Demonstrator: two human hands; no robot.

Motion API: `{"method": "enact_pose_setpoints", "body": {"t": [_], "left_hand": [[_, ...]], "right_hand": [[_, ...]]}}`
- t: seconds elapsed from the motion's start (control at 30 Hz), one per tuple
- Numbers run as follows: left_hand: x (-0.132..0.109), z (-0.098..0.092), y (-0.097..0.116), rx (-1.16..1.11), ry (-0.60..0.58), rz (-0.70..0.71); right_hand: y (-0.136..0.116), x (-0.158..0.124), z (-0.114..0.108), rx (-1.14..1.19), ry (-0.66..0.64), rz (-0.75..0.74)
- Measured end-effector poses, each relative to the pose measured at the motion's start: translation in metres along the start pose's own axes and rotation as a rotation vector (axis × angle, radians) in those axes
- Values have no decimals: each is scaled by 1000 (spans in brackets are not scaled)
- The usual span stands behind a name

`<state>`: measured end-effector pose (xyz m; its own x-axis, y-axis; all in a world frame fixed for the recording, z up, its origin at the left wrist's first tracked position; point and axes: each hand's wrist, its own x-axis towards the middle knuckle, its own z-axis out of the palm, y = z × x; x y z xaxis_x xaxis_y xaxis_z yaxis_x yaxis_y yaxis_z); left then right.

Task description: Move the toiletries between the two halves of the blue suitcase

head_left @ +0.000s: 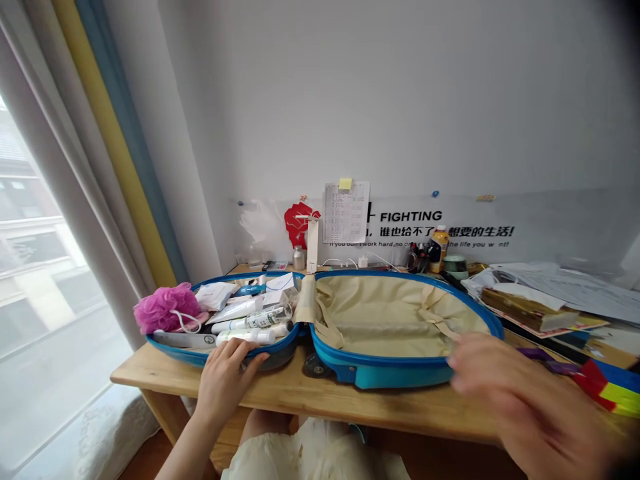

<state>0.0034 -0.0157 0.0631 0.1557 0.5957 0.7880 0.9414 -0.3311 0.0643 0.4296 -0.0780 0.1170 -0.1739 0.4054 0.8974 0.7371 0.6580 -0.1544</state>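
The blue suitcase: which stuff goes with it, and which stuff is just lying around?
Seems part of the job: the open blue suitcase, with the pink bath puff, white packet and white bottle in its left half; the left hand at its edge.

Seems just lying about: the yellow-capped bottle, green jar, papers.

"What's that on the desk [390, 408]?"
"A blue suitcase [400, 375], lying wide open, its two halves side by side near the front edge."
"And inside?"
"The half toward the left front corner is heaped with bottles [246, 337], white packets [215, 295] and a pink bath puff [165, 308]; the other shows creased beige lining [375, 313] and straps [434, 311]."
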Motion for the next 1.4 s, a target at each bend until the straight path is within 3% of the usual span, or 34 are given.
{"method": "enact_pose_setpoints", "body": {"t": [0.07, 0.13, 0.33, 0.63, 0.77, 0.87, 0.97, 1.1, 1.27, 1.4], "left_hand": [[-2, -4, -10, 0, -17, -23], [-4, -9, -20, 4, -29, -36], [-7, -22, -49, 17, -47, -38], [-12, -25, -65, -15, -88, -53], [-10, -28, -65, -127, -94, -152], [1, -35, -72, -199, -8, -272], [23, -45, -82, -176, 16, -299], [57, -50, -91, -116, -232, -157], [88, -40, -92, -9, -552, 46], [102, -30, -93, 41, -671, 92]], "right_hand": [[11, 21, 20, -86, -43, -21], [27, 24, 35, -217, -31, 6], [76, -20, 54, -362, -8, -28], [85, -30, 73, -223, 92, -143], [94, -35, 76, -214, 147, -136], [103, -34, 73, -202, 117, -140], [112, -31, 70, -195, 63, -104], [117, -29, 72, -191, 67, -86], [115, -33, 77, -176, 151, -122], [114, -35, 77, -184, 125, -99]]}}
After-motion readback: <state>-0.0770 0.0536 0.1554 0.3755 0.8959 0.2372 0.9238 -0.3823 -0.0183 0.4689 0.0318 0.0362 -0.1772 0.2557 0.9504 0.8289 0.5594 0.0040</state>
